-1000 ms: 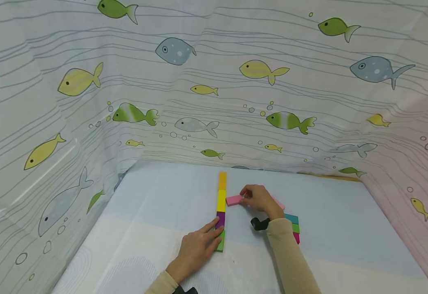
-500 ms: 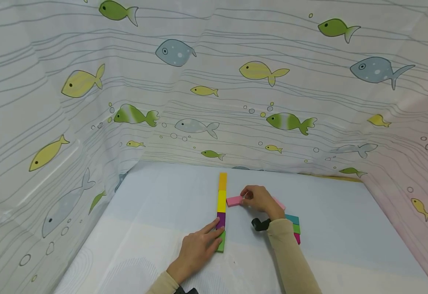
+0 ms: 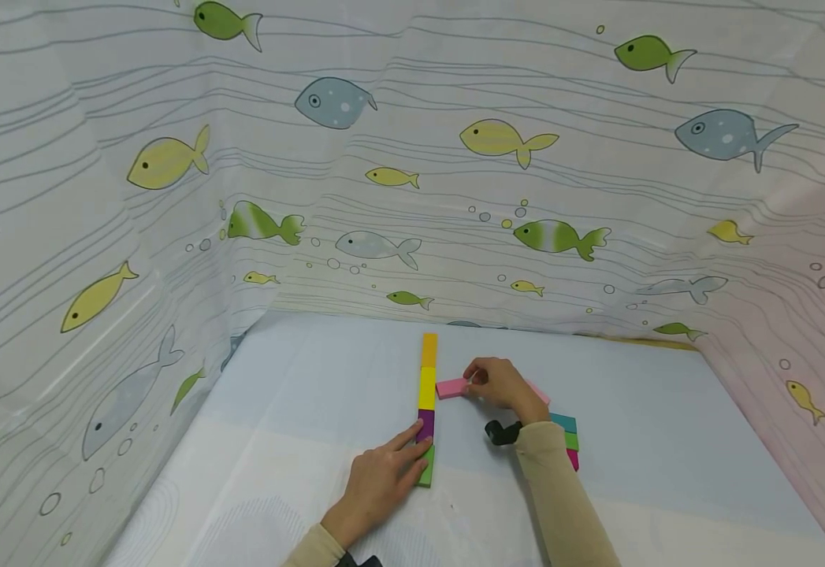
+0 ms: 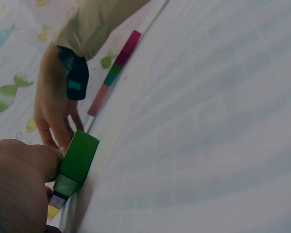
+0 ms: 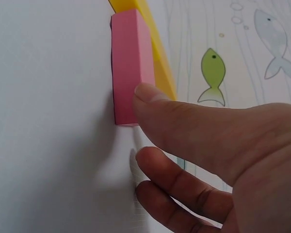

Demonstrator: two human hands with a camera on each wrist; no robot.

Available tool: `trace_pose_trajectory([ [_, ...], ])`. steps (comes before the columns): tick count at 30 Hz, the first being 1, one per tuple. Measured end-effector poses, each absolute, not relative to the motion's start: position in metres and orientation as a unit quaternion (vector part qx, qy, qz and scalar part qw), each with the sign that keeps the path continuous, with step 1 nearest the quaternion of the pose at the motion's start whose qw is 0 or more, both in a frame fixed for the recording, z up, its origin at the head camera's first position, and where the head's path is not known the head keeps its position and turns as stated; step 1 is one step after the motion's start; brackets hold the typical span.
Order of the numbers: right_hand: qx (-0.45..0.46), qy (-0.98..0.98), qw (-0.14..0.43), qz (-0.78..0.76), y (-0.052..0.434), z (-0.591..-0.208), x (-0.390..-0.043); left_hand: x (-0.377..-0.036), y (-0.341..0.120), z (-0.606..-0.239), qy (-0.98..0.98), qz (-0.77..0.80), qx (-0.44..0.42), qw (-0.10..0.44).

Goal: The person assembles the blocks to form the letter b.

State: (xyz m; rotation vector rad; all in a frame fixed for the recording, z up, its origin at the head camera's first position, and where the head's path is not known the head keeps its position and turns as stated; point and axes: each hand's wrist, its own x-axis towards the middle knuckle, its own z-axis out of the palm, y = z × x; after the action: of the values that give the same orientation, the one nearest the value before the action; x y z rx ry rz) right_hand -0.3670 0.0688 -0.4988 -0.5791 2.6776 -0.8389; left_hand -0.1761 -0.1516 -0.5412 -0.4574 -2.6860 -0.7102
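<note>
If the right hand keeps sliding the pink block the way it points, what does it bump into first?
The right hand points the pink block left, at the yellow block in the upright row of colored blocks. It would probably bump that first; only a small gap shows.

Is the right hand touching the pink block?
Touching. In the right wrist view the thumb of the right hand presses against the long side of the pink block, with no gap between them.
</note>
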Motion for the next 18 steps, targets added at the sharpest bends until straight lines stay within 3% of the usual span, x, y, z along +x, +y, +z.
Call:
trace_pose_trajectory([
  [18, -0.198, 0.922, 0.138, -0.304, 0.081, -0.495, -0.366, -0.174, -0.15, -0.542, -0.939, -0.256, -0.161, 0.165],
])
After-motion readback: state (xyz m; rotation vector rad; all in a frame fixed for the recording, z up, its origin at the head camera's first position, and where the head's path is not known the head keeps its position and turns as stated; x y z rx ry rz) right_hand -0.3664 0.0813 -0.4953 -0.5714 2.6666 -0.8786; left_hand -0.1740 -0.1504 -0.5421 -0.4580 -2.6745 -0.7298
